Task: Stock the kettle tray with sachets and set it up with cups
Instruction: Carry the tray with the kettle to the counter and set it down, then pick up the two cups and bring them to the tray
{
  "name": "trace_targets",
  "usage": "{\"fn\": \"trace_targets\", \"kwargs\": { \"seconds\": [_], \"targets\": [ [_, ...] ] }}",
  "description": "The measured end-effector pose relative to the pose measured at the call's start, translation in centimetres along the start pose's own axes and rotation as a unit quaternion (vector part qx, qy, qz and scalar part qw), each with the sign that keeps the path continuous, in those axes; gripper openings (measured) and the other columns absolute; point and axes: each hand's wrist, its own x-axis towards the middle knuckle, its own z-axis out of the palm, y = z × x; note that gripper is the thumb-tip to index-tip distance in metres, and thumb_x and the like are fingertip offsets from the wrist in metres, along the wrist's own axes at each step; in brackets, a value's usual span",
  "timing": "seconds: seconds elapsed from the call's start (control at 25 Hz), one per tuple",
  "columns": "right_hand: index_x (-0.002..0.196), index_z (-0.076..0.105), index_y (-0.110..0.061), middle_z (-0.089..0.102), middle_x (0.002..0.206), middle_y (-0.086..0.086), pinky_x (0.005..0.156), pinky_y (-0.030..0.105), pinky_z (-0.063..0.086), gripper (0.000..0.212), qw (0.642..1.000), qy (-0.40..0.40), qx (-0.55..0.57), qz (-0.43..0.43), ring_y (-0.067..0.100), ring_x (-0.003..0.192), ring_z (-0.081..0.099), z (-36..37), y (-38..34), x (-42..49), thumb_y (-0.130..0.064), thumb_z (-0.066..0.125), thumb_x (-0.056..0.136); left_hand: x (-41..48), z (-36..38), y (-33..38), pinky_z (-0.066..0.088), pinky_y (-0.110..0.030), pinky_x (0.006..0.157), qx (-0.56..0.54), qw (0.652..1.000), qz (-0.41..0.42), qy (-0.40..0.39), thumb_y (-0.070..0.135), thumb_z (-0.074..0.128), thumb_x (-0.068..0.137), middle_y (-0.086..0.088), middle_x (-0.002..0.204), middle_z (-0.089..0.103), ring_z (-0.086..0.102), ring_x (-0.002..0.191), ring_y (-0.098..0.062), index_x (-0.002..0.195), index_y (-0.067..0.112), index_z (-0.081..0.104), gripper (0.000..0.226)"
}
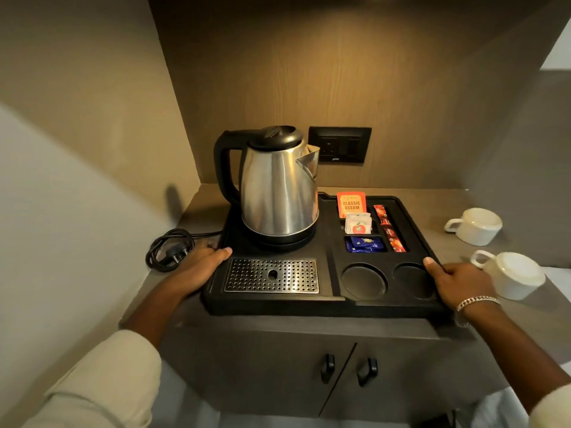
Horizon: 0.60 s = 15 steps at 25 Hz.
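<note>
Gripping tray (327,242) at both side edges: left hand (197,268) clamped on the left rim, thumb on top just beside the drip grate (272,275); right hand (457,281) clamped on the right rim, thumb on top next to the right cup well (412,281). Symmetric two-side hold, probably to square or slide the tray on the counter (482,211) without tipping the load.

Relative to the tray:
- Kettle (278,186): 1, upright on its base in the back-left bay, spout right, handle left. Heaviest item, so a level two-hand hold makes sense.
- Power cord (168,248): 1, coiled off the left edge, plug not in the wall socket (340,145) behind the tray. Kept clear of the slide path.
- Orange Classic Assam sachet (351,204): 1 visible, standing at the back of the back-right compartments.
- White sachets (358,223): small stack in front of it, exact count unclear.
- Blue sachets (364,244): at least 2, in the slot ahead of the white ones.
- Red stick sachets (389,228): about 3, laid end to end in the narrow right slot.
- Cup wells: 2, front-right, both empty; left well (364,281) unobstructed.
- Cups: 2, white, upside down, off the right edge on the counter; near cup (513,274) just beside the right hand, far cup (474,225) further back.

Sachets look stocked; cups not yet seated.
</note>
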Motion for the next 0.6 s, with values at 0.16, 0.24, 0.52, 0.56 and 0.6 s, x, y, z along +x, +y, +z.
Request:
{"fn": "trace_targets", "kwargs": {
  "seconds": [0.16, 0.24, 0.52, 0.56, 0.6],
  "targets": [
    [0.052, 0.065, -0.012, 0.059, 0.047, 0.006, 0.054, 0.029, 0.044, 0.053, 0.999, 0.039, -0.024, -0.013, 0.020, 0.050, 0.052, 0.6, -0.2, -0.7, -0.051, 0.053, 0.087, 1.3, -0.5, 0.0, 0.044, -0.043, 0.094, 0.124, 0.991, 0.055, -0.012, 0.040, 0.048, 0.095, -0.011, 0.116, 0.061, 0.058, 0.104, -0.028, 0.096, 0.016, 0.063, 0.028],
    [0.052, 0.066, -0.011, 0.059, 0.046, 0.007, 0.055, 0.029, 0.046, 0.051, 0.998, 0.051, -0.034, -0.015, 0.021, 0.051, 0.053, 0.8, -0.2, -1.1, -0.048, 0.057, 0.086, 1.7, -0.4, -0.2, 0.044, -0.042, 0.091, 0.143, 0.988, 0.065, 0.003, 0.037, 0.048, 0.095, -0.009, 0.110, 0.062, 0.059, 0.101, -0.029, 0.104, 0.014, 0.063, 0.029],
    [0.064, 0.072, -0.012, 0.065, 0.058, 0.004, 0.060, 0.025, 0.040, 0.035, 0.997, 0.074, 0.021, -0.005, 0.016, 0.057, 0.054, 0.1, 0.0, -2.5, -0.040, 0.064, 0.084, -0.2, 1.5, 0.3, 0.041, -0.038, 0.059, 0.180, 0.945, 0.170, 0.213, 0.021, 0.062, 0.085, -0.012, 0.066, 0.053, 0.050, 0.065, -0.031, 0.066, 0.008, 0.049, 0.027],
    [0.070, 0.073, -0.012, 0.067, 0.063, 0.003, 0.064, 0.026, 0.041, 0.030, 0.996, 0.077, 0.044, -0.011, 0.016, 0.061, 0.055, -0.3, 0.0, -2.7, -0.038, 0.065, 0.083, -0.9, 1.6, 0.8, 0.042, -0.040, 0.061, 0.182, 0.931, 0.196, 0.248, 0.019, 0.063, 0.084, -0.011, 0.069, 0.054, 0.050, 0.067, -0.031, 0.068, 0.009, 0.049, 0.023],
    [0.075, 0.074, -0.012, 0.067, 0.067, 0.003, 0.067, 0.027, 0.043, 0.025, 0.994, 0.083, 0.065, -0.020, 0.016, 0.064, 0.057, -0.9, 0.1, -2.6, -0.035, 0.067, 0.083, -1.7, 2.1, 1.5, 0.042, -0.040, 0.062, 0.177, 0.918, 0.225, 0.274, 0.017, 0.064, 0.083, -0.011, 0.072, 0.055, 0.051, 0.069, -0.030, 0.071, 0.011, 0.049, 0.020]
  ]
}}
